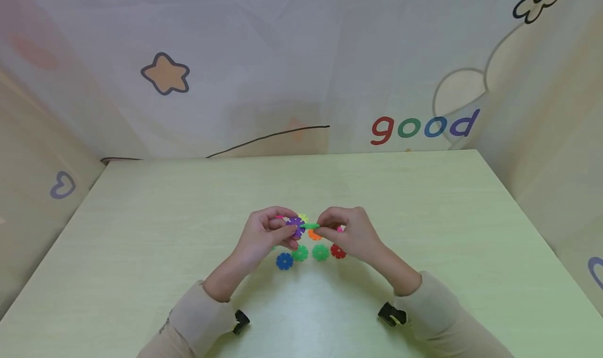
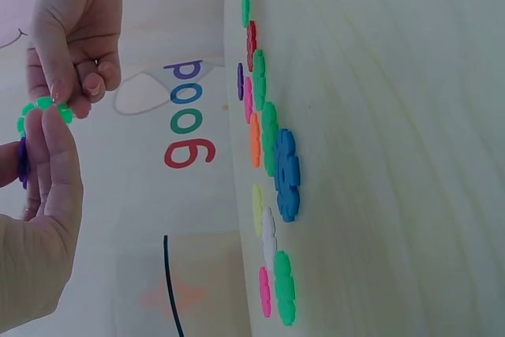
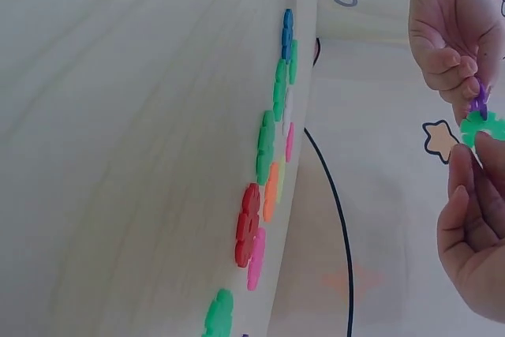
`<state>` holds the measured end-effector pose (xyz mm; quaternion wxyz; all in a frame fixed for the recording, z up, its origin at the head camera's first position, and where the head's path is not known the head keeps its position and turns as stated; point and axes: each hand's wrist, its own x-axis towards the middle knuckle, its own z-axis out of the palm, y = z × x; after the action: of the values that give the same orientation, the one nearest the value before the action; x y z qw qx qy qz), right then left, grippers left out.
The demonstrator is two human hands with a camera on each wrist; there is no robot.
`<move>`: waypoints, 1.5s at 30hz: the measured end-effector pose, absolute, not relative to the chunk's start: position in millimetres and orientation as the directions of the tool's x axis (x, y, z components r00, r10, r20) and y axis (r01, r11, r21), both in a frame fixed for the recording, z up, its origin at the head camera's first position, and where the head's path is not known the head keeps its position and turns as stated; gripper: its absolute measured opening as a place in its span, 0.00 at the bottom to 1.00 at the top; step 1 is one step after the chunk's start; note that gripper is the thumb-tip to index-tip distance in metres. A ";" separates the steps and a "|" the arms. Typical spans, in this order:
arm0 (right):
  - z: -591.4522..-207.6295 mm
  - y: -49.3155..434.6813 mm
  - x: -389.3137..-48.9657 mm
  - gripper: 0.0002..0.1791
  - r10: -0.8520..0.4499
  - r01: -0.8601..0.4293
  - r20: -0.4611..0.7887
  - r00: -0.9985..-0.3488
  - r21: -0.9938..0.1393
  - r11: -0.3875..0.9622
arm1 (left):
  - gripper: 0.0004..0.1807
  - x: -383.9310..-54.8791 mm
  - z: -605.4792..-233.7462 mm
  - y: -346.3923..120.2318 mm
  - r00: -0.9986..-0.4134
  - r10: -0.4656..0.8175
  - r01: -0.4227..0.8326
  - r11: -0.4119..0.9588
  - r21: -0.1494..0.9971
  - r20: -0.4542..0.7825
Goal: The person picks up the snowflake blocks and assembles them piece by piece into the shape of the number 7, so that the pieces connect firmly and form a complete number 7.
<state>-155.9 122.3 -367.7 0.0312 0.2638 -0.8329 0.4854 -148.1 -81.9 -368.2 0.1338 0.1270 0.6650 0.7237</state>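
Note:
Above the table, my left hand (image 1: pixel 268 232) pinches a purple snowflake disc (image 1: pixel 296 226) between thumb and fingers, its face toward the head camera. From the other side my right hand (image 1: pixel 350 231) pinches a green snowflake disc (image 1: pixel 309 226), seen edge-on. The two discs meet at their rims, crosswise to each other; how deep the slots engage, I cannot tell. In the right wrist view the green disc (image 3: pixel 481 127) touches the purple disc (image 3: pixel 479 102) between both hands. The left wrist view shows the purple disc (image 2: pixel 23 162) partly covered by fingers.
Below the hands, several discs lie flat on the pale table (image 1: pixel 188 216): a blue disc (image 1: pixel 285 261), green discs (image 1: pixel 321 253), a red disc (image 1: pixel 338 251) and an orange disc (image 1: pixel 314 234). A printed cloth (image 1: pixel 282 59) stands behind the table. Black wrist devices (image 1: pixel 392 314) sit at the cuffs.

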 end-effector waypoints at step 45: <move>-389.9 177.4 -168.3 0.09 -0.510 -0.284 -0.066 -0.858 -0.765 0.578 | 0.13 -147.5 -374.7 -86.3 -0.913 0.399 -0.061 0.062 0.996 -0.080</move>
<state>-168.3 177.4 -389.9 -0.1410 0.2264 -0.8769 0.3999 -147.5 -86.3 -374.7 0.1704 0.1196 0.7084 0.6744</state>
